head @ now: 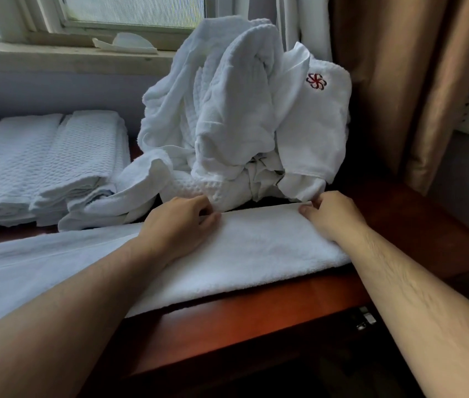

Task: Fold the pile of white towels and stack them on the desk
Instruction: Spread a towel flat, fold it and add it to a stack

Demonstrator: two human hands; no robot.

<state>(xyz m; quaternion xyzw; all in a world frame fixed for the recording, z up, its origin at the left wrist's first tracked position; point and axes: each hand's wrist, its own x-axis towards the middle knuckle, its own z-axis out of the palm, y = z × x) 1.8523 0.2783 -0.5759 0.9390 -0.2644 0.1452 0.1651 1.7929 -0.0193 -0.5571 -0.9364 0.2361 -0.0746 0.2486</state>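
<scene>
Pinching plush folded towel (256, 254) — right hand (334, 215)

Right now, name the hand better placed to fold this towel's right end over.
Probably right hand: it pinches the flat white towel's far edge at that end; left hand holds mid-edge.

— What is seen on the white pile (227, 116)?
— A red pinwheel emblem (316, 81) is stitched there; a waffle weave is shown by the folded stack (55, 156).
— And the tabletop (417, 239)?
— Reddish-brown is seen.
</scene>
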